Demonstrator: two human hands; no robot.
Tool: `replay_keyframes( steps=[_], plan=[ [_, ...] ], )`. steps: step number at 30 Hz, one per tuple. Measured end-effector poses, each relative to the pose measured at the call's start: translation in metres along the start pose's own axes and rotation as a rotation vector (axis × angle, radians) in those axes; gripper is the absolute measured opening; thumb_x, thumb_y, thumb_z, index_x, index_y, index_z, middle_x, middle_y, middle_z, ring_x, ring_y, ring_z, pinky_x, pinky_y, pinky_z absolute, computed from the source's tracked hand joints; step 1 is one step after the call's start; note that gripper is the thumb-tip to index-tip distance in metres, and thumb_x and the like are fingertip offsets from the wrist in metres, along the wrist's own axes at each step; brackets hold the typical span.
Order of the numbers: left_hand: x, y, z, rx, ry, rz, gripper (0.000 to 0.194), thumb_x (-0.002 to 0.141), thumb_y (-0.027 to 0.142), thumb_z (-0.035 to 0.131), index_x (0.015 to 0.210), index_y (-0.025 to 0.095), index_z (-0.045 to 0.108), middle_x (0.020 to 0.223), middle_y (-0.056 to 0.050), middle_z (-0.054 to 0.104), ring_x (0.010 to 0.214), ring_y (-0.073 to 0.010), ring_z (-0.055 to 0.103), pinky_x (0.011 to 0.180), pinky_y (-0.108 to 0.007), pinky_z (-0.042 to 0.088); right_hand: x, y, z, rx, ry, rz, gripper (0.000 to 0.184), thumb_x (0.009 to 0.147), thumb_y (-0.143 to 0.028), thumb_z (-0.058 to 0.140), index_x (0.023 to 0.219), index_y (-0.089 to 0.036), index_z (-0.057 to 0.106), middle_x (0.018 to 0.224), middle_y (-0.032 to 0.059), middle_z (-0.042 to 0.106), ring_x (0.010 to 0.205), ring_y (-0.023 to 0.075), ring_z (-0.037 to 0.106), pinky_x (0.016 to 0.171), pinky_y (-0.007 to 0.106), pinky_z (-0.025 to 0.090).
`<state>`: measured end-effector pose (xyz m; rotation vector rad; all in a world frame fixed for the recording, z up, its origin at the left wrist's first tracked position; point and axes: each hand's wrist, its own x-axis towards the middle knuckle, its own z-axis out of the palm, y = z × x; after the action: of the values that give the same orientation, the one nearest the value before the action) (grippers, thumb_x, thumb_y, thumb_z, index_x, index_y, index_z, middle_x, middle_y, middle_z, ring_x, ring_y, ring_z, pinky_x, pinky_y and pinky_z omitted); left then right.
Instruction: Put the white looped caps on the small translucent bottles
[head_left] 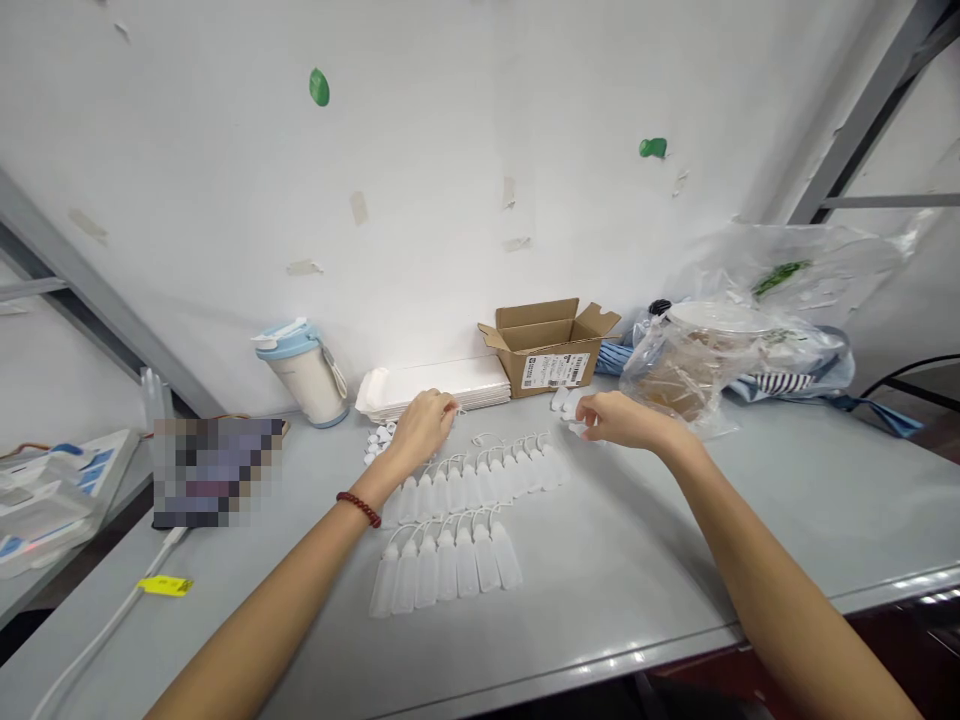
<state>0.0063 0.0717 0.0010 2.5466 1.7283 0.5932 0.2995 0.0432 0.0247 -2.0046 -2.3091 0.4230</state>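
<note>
My left hand is closed in a pinch above the back of the table, with a bit of white at its fingertips too small to name. Small white caps lie in a pile beside it, partly hidden by the hand. Over by the cardboard box, my right hand curls its fingers among several small white plastic pieces; what they grip is hidden. Between and below my hands, small translucent white bottles with thin loops or tails lie in two rows, a back row and a shorter front row.
Behind stand a stack of white trays and an open cardboard box. At left are a cup with a blue lid, a blurred-out flat object and a white cable. Plastic bags crowd the right back.
</note>
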Motion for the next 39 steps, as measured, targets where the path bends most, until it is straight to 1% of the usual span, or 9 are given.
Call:
replay_keyframes(
  steps=[3, 6, 11, 14, 17, 20, 23, 26, 39],
  plan=[
    [-0.017, -0.006, -0.004, -0.268, 0.178, 0.013, 0.017, 0.083, 0.022, 0.050, 0.088, 0.018, 0.065, 0.097, -0.008, 0.064, 0.091, -0.0203, 0.059, 0.075, -0.030, 0.047, 0.001, -0.004, 0.004, -0.096, 0.002, 0.045, 0.025, 0.071, -0.014, 0.059, 0.096, -0.016, 0.064, 0.101, 0.0110, 0.064, 0.082, 0.0213, 0.062, 0.056, 0.024, 0.040],
    [-0.037, -0.010, -0.004, -0.609, 0.308, -0.119, 0.016, 0.079, 0.028, 0.056, 0.082, 0.016, 0.066, 0.088, -0.007, 0.067, 0.079, -0.0180, 0.061, 0.069, -0.029, 0.048, 0.002, -0.010, 0.009, -0.186, -0.028, 0.052, 0.023, 0.073, -0.014, 0.056, 0.094, -0.016, 0.065, 0.099, 0.0125, 0.064, 0.076, 0.0218, 0.063, 0.053, 0.025, 0.038],
    [-0.052, -0.003, -0.012, -0.964, 0.346, -0.366, 0.023, 0.070, 0.033, 0.066, 0.080, 0.013, 0.066, 0.079, -0.006, 0.069, 0.069, -0.0154, 0.061, 0.065, -0.027, 0.047, 0.000, -0.016, 0.015, -0.331, 0.009, 0.024, 0.020, 0.075, -0.010, 0.049, 0.086, -0.015, 0.064, 0.093, 0.0142, 0.065, 0.076, 0.0239, 0.063, 0.055, 0.027, 0.037],
    [-0.052, 0.007, -0.019, -1.154, 0.314, -0.396, 0.028, 0.064, 0.033, 0.071, 0.082, 0.013, 0.063, 0.076, -0.005, 0.070, 0.063, -0.0131, 0.059, 0.062, -0.026, 0.046, 0.001, -0.020, 0.016, -0.255, 0.184, -0.077, 0.015, 0.079, -0.015, 0.049, 0.088, -0.015, 0.062, 0.092, 0.0131, 0.065, 0.082, 0.0254, 0.062, 0.059, 0.029, 0.040],
    [-0.055, 0.019, -0.020, -1.288, 0.222, -0.409, 0.029, 0.064, 0.031, 0.073, 0.084, 0.014, 0.060, 0.068, -0.003, 0.068, 0.061, -0.0127, 0.059, 0.060, -0.026, 0.046, -0.002, -0.035, 0.023, -0.011, 0.376, -0.292, 0.014, 0.082, -0.022, 0.052, 0.094, -0.016, 0.058, 0.095, 0.0106, 0.065, 0.084, 0.0223, 0.061, 0.067, 0.029, 0.044],
    [-0.061, 0.030, -0.017, -1.374, 0.104, -0.373, 0.025, 0.066, 0.029, 0.073, 0.083, 0.014, 0.061, 0.068, -0.003, 0.068, 0.060, -0.0119, 0.060, 0.060, -0.025, 0.047, -0.010, -0.062, 0.036, 0.223, 0.411, -0.559, 0.012, 0.085, -0.025, 0.051, 0.093, -0.018, 0.056, 0.092, 0.0089, 0.065, 0.082, 0.0198, 0.061, 0.068, 0.029, 0.046],
    [-0.066, 0.039, -0.016, -1.432, -0.004, -0.302, 0.021, 0.070, 0.028, 0.071, 0.084, 0.013, 0.064, 0.074, -0.004, 0.069, 0.059, -0.0101, 0.059, 0.063, -0.026, 0.048, -0.019, -0.083, 0.050, 0.311, 0.397, -0.708, 0.011, 0.087, -0.024, 0.050, 0.095, -0.019, 0.054, 0.093, 0.0088, 0.064, 0.082, 0.0196, 0.061, 0.070, 0.031, 0.047],
    [-0.069, 0.044, -0.016, -1.419, -0.065, -0.281, 0.020, 0.072, 0.029, 0.069, 0.084, 0.013, 0.067, 0.072, -0.004, 0.068, 0.060, -0.0105, 0.059, 0.065, -0.027, 0.049, -0.023, -0.089, 0.059, 0.335, 0.442, -0.726, 0.012, 0.088, -0.023, 0.048, 0.098, -0.019, 0.053, 0.096, 0.0107, 0.063, 0.083, 0.0210, 0.061, 0.070, 0.034, 0.049],
    [-0.069, 0.048, -0.021, -1.269, -0.008, -0.271, 0.020, 0.074, 0.032, 0.066, 0.079, 0.013, 0.068, 0.065, -0.002, 0.064, 0.057, -0.0111, 0.057, 0.059, -0.025, 0.049, -0.027, -0.094, 0.062, 0.571, 0.424, -0.693, 0.012, 0.087, -0.023, 0.049, 0.099, -0.021, 0.053, 0.088, 0.0075, 0.059, 0.083, 0.0186, 0.059, 0.064, 0.031, 0.055]
  ],
)
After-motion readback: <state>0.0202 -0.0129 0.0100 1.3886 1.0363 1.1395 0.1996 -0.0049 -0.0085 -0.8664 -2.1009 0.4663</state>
